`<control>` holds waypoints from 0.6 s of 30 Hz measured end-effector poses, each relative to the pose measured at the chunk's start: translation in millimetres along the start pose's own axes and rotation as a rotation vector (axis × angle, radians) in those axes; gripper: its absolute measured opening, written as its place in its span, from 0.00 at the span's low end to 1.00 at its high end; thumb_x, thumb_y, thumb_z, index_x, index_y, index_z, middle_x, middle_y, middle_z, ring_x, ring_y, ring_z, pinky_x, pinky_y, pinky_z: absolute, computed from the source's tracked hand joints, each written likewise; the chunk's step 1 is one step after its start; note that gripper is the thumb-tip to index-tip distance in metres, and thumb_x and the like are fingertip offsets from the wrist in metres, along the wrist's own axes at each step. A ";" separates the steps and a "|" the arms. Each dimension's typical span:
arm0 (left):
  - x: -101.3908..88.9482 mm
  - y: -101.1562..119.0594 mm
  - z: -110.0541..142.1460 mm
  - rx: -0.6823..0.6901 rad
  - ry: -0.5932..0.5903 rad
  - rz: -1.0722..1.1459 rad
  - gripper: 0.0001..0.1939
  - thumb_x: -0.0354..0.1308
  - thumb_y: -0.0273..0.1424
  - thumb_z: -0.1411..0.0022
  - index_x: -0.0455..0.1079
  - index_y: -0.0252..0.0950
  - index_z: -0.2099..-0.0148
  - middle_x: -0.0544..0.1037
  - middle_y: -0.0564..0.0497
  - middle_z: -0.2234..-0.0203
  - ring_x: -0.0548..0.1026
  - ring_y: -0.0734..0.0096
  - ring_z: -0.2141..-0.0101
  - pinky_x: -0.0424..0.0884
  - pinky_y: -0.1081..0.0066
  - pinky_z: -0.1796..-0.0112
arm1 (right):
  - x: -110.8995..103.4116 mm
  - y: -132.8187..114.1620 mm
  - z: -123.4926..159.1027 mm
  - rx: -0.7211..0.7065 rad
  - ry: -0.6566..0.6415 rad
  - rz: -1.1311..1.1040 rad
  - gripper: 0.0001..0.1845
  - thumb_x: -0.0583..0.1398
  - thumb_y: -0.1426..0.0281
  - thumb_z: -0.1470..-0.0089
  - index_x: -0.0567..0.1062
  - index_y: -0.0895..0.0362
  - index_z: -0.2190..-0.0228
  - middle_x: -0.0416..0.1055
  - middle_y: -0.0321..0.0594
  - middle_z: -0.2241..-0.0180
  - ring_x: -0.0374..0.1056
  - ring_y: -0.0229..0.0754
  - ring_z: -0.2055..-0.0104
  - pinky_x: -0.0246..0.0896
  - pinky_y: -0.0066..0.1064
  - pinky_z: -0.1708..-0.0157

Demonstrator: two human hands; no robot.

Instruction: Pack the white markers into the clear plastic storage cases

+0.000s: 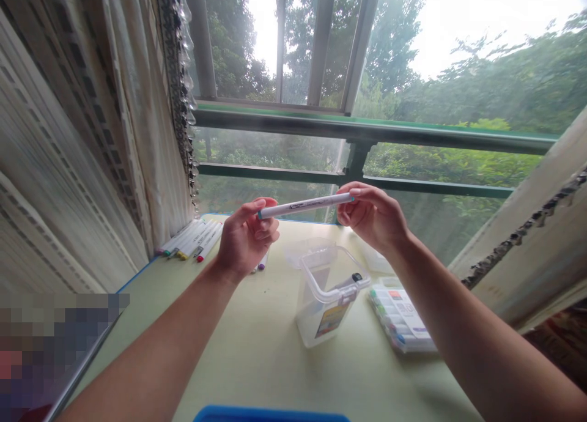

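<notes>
A white marker pen [306, 205] with teal ends is stretched between my two hands, nearly level above the table, its printed side facing me. My left hand [247, 235] pinches its left end between thumb and fingers. The right end is in the fingertips of my right hand [373, 214]. Below the pen stands a clear plastic container [316, 315] with its lid swung back; a dark-tipped marker [351, 279] leans inside it.
White markers [195, 238] with coloured ends lie at the table's far left. Right of the container is a clear case of markers [403, 315]. A blue tray edge [270, 414] shows at the front. Curtains [137, 104] and a window rail [293, 123] border the table [238, 348].
</notes>
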State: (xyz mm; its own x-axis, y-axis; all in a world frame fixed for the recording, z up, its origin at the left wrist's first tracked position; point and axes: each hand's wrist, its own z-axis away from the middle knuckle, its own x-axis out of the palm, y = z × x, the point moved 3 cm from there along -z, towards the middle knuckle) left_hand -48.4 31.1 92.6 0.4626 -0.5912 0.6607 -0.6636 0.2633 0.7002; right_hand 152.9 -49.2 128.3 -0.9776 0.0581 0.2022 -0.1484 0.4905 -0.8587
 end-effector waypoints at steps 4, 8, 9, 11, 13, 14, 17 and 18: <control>-0.5 -1.4 -0.3 -0.018 -0.020 0.001 0.06 0.63 0.30 0.51 0.75 0.33 0.68 0.60 0.59 0.87 0.57 0.82 0.85 0.49 0.77 0.82 | 0.0 -0.2 -0.3 -0.015 -0.012 -0.019 0.06 0.62 0.71 0.54 0.80 0.59 0.74 0.73 0.37 0.82 0.63 0.35 0.83 0.55 0.27 0.80; -0.7 -4.2 -0.5 -0.044 -0.045 -0.010 0.07 0.63 0.30 0.51 0.75 0.33 0.67 0.60 0.59 0.87 0.57 0.81 0.84 0.50 0.77 0.82 | -1.4 -0.8 -0.7 -0.033 0.012 -0.014 0.06 0.63 0.70 0.54 0.80 0.59 0.74 0.73 0.36 0.81 0.62 0.34 0.83 0.56 0.27 0.81; -0.9 -4.6 -0.6 -0.043 -0.044 -0.015 0.07 0.63 0.29 0.50 0.75 0.33 0.66 0.60 0.59 0.87 0.57 0.81 0.84 0.50 0.78 0.82 | -1.8 -0.8 -0.8 -0.034 0.020 -0.009 0.06 0.63 0.70 0.54 0.80 0.59 0.73 0.73 0.36 0.81 0.62 0.33 0.82 0.56 0.27 0.81; -1.2 -5.2 -0.6 -0.039 -0.037 -0.022 0.07 0.63 0.29 0.50 0.75 0.33 0.66 0.60 0.59 0.87 0.57 0.81 0.84 0.49 0.77 0.82 | -2.6 -0.6 -1.0 -0.034 0.033 0.002 0.06 0.63 0.70 0.54 0.80 0.58 0.73 0.72 0.36 0.81 0.62 0.33 0.82 0.57 0.26 0.81; -1.2 -5.3 -0.7 -0.037 -0.031 -0.024 0.07 0.63 0.29 0.50 0.75 0.33 0.66 0.60 0.59 0.87 0.57 0.81 0.84 0.49 0.77 0.82 | -3.1 -0.5 -1.1 -0.034 0.040 0.008 0.06 0.64 0.69 0.54 0.80 0.58 0.73 0.72 0.35 0.81 0.62 0.33 0.82 0.57 0.26 0.81; -1.2 -5.2 -0.7 -0.036 -0.030 -0.023 0.07 0.63 0.29 0.50 0.75 0.33 0.66 0.60 0.59 0.87 0.57 0.81 0.84 0.49 0.77 0.82 | -3.2 -0.5 -1.1 -0.035 0.041 0.007 0.06 0.64 0.69 0.54 0.81 0.58 0.72 0.72 0.35 0.81 0.62 0.33 0.82 0.57 0.26 0.81; -1.2 -4.5 -0.9 -0.029 -0.020 -0.017 0.07 0.63 0.29 0.51 0.75 0.33 0.66 0.59 0.59 0.87 0.56 0.81 0.84 0.49 0.77 0.82 | -2.7 -0.5 -0.6 -0.040 0.043 0.009 0.07 0.66 0.69 0.53 0.81 0.59 0.71 0.72 0.35 0.81 0.62 0.32 0.82 0.57 0.26 0.82; -1.3 -4.2 -1.0 -0.025 -0.015 -0.016 0.07 0.63 0.29 0.51 0.75 0.33 0.66 0.58 0.59 0.87 0.56 0.81 0.84 0.49 0.77 0.82 | -2.2 -0.5 -0.4 -0.040 0.042 0.015 0.07 0.67 0.68 0.52 0.81 0.59 0.71 0.72 0.35 0.81 0.62 0.32 0.83 0.57 0.26 0.82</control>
State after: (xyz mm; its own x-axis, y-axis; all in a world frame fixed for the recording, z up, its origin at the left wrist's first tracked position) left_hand -45.6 31.5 89.1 0.4642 -0.6068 0.6452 -0.6409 0.2726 0.7176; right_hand 155.2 -49.2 128.5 -0.9725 0.1017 0.2096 -0.1268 0.5234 -0.8426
